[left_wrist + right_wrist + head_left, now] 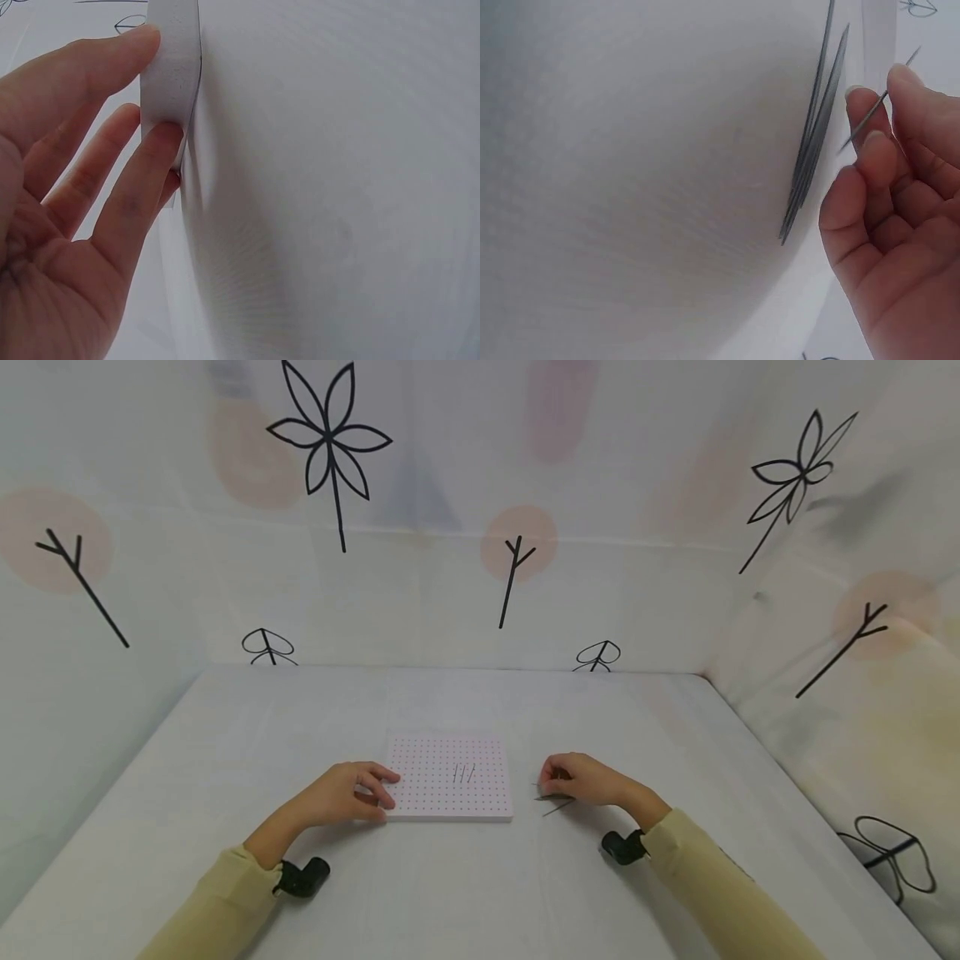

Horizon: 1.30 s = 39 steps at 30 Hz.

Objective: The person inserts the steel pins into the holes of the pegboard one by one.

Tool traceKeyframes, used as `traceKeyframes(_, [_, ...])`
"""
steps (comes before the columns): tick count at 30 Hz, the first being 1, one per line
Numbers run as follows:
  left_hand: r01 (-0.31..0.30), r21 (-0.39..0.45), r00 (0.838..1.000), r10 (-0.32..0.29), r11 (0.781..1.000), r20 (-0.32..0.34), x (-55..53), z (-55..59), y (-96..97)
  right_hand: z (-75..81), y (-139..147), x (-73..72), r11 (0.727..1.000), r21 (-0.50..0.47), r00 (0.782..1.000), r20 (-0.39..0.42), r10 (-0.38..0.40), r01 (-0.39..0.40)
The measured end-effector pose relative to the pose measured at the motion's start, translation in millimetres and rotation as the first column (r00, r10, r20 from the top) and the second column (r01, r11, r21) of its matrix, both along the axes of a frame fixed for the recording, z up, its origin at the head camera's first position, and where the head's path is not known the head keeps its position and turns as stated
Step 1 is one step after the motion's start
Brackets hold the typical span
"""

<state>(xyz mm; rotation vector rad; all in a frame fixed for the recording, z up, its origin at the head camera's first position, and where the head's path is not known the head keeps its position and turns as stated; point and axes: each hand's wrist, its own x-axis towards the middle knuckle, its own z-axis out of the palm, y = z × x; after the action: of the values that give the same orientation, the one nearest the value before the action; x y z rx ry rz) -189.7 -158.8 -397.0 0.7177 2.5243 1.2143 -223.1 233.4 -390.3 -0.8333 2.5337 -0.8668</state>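
Observation:
A white board [423,785] with a grid of small holes lies flat on the table, and 3 thin dark needles [463,773] stand in it, right of its middle. My left hand [347,793] rests at the board's left edge, fingers spread; in the left wrist view the fingertips touch the board's side wall [171,82]. To the right of the board, my right hand [588,779] pinches one thin, pointed metal needle [870,116] between thumb and fingertips. Several more needles [814,142] lie in a loose bundle on the table beside that hand.
The white-covered table [450,893] reaches back to a cloth wall [420,602] printed with flowers and twigs. A dark wrist camera [303,877] sits by the left sleeve, another camera [622,847] by the right sleeve.

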Motion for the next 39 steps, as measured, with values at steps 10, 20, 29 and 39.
traceKeyframes(10, [0.006, 0.004, 1.0, -0.006, 1.0, -0.001, 0.3, -1.1, -0.4, 4.0, -5, 1.9, 0.992, -0.121, 0.999, -0.027, -0.047, 0.043])
traceKeyframes(20, [0.01, 0.02, 1.0, -0.011, 1.0, 0.012, -0.8, -2.8, -1.3, 7.6, -11, 3.6, 0.976, -0.205, 0.996, -0.025, -0.081, 0.074])
traceKeyframes(29, [0.01, 0.011, 1.0, -0.01, 1.0, 0.003, -0.4, -2.4, -1.6, 9.4, -22, 5.4, 0.956, -0.274, 0.992, -0.032, -0.121, 0.107])
traceKeyframes(39, [0.0, 0.016, 1.0, 0.0, 1.0, 0.02, -0.8, -2.4, -1.2, 9.5, -32, 5.1, 0.943, -0.313, 0.992, -0.006, -0.123, 0.115])
